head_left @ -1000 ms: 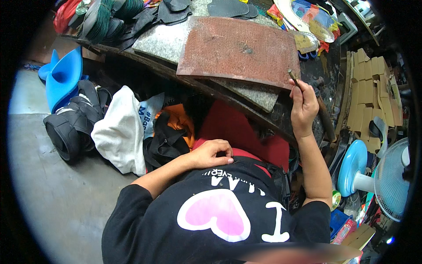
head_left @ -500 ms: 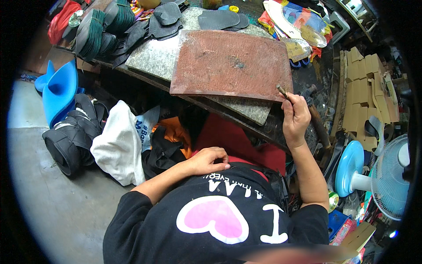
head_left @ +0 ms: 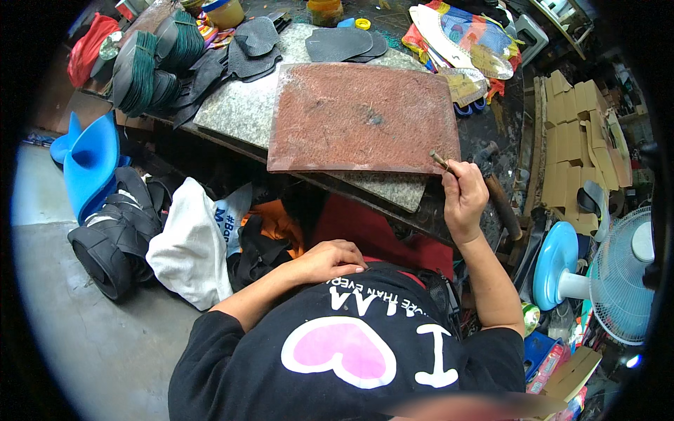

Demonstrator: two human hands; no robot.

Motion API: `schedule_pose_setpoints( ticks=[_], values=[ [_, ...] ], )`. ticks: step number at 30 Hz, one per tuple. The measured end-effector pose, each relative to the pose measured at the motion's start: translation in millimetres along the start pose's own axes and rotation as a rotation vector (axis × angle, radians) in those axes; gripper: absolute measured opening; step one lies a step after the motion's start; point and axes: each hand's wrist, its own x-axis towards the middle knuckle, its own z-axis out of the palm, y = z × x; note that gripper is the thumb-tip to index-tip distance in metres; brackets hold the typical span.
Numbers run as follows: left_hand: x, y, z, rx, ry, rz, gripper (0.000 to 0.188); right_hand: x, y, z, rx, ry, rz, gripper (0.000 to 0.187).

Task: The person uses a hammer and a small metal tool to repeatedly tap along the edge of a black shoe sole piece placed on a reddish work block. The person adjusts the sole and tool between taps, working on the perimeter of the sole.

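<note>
Short rod (head_left: pixel 439 161) pinched in R hand (head_left: pixel 465 200); L hand (head_left: pixel 327 262) on shirt (head_left: pixel 340 351), can't tell grip; yellowish tub (head_left: pixel 225 14), contents unclear.

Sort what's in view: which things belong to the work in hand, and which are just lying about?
Apparently in use:
- thin rod, held in the right hand
- reddish-brown board, beside that hand

Apparently just lying about:
- white cloth
- blue curved piece
- fan
- cardboard

Unclear: black sole-shaped pieces.
</note>
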Motion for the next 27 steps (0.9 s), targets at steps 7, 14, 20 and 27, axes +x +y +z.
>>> schedule_pose_setpoints(
  ticks=[7,14,20,27],
  values=[
    [-14.6,5.5,-16.7,-0.084,-0.093,0.019,0.028,1.4,-1.5,-0.1,-0.025,-0.006,-0.003,0.011],
    [-38.9,8.2,-54.0,-0.549,-0.113,-0.109,0.029,1.7,0.6,1.0,-0.018,-0.008,-0.025,0.012],
    [-35.0,14.4,-23.3,-0.408,-0.215,0.123,0.047,2.0,0.1,1.5,-0.035,-0.018,-0.029,0.011],
    [-58.5,13.3,-75.7,-0.556,-0.394,-0.066,0.019,4.0,0.7,2.2,-0.054,-0.020,-0.039,0.011]
  ],
)
